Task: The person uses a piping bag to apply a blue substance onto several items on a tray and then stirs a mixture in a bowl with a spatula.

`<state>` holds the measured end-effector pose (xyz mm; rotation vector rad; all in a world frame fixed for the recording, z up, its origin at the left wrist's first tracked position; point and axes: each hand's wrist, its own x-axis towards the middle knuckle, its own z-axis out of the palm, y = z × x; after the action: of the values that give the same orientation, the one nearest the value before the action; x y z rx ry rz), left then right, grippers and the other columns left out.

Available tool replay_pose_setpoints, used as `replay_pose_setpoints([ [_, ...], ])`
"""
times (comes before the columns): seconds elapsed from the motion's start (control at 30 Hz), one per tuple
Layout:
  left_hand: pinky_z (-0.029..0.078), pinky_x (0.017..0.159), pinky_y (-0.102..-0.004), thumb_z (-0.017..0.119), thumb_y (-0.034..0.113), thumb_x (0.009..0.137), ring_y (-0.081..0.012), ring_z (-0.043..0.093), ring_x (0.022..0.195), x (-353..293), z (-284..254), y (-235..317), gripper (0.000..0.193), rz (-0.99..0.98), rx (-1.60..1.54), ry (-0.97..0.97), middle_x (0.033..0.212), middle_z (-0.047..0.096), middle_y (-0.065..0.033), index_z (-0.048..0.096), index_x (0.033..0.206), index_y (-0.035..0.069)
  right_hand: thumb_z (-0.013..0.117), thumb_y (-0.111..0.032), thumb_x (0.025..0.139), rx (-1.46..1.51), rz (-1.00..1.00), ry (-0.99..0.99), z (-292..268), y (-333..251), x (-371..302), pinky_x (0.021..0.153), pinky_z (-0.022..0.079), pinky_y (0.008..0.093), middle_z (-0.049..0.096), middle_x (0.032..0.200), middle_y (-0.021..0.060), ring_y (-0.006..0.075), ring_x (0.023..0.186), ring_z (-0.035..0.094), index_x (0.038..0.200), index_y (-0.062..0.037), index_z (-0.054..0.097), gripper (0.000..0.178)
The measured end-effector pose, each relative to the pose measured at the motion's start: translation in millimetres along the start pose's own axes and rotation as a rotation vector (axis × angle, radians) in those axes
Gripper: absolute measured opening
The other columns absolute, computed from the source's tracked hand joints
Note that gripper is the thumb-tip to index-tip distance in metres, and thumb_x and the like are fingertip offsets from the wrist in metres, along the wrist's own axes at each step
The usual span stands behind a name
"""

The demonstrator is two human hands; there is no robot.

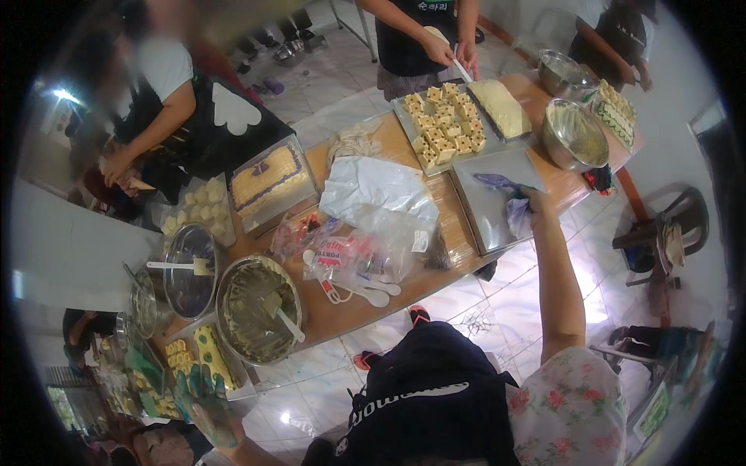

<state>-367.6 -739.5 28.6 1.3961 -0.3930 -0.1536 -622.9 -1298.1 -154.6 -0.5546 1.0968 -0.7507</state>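
My right hand (pixel 535 203) reaches out over a flat silver tray (pixel 486 221) at the table's right part. Its fingers are wrapped round a piping bag (pixel 519 217) with purple icing; the purple end points left across the tray. My left hand (pixel 208 408), smeared with green, is held up at the lower left with its fingers spread and nothing in it. Close to it, a yellow decorated log cake (pixel 211 353) lies on a board. A large metal bowl (pixel 260 353) with cream smears and a spatula (pixel 284 317) stands beyond that hand.
Plastic bags (pixel 377 190) and white spoons (pixel 373 293) lie mid-table. Further off are a purple-edged cake (pixel 268 182), cut cake squares (pixel 443 128) and metal bowls (pixel 575 136). Co-workers stand at the far side (pixel 416 39) and left (pixel 167 101). A chair (pixel 672 233) is at right.
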Motion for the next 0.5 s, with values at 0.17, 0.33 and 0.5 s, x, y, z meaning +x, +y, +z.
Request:
replay_pose_setpoints([
  [0.17,0.028,0.094,-0.0402,0.048,0.035,0.083,-0.0278,0.033,0.116,-17.0,-24.8,-1.4,0.062,-0.031,-0.044,0.002,0.128,0.03,-0.0158,0.022,0.129,0.003,0.053,-0.011,0.073,-0.868,-0.319,0.112,-27.9,4.3,13.3,0.056,0.046,0.0356,0.056,0.072,0.0101,0.0208,0.059,0.055,0.08,0.0001,0.056,0.014],
  [0.33,0.038,0.086,-0.035,0.057,0.03,0.077,-0.0284,0.037,0.114,-34.1,-29.4,-3.9,0.068,-0.013,-0.095,0.132,0.123,0.037,-0.0171,0.023,0.128,0.001,0.05,-0.019,0.071,-1.336,-0.54,0.205,0.2,3.7,-14.5,0.064,0.043,0.0419,0.058,0.074,0.0211,0.0324,0.069,0.057,0.076,0.0043,0.058,0.025],
  [0.5,0.038,0.083,-0.0339,0.06,0.03,0.075,-0.0278,0.039,0.112,-43.1,-28.8,2.5,0.07,0.018,-0.023,0.19,0.122,0.038,-0.0176,0.025,0.127,0.0,0.051,-0.022,0.07,-1.696,-0.817,0.267,-3.5,3.3,-29.6,0.068,0.043,0.0434,0.056,0.077,0.0251,0.0387,0.075,0.056,0.072,0.0023,0.06,0.026],
])
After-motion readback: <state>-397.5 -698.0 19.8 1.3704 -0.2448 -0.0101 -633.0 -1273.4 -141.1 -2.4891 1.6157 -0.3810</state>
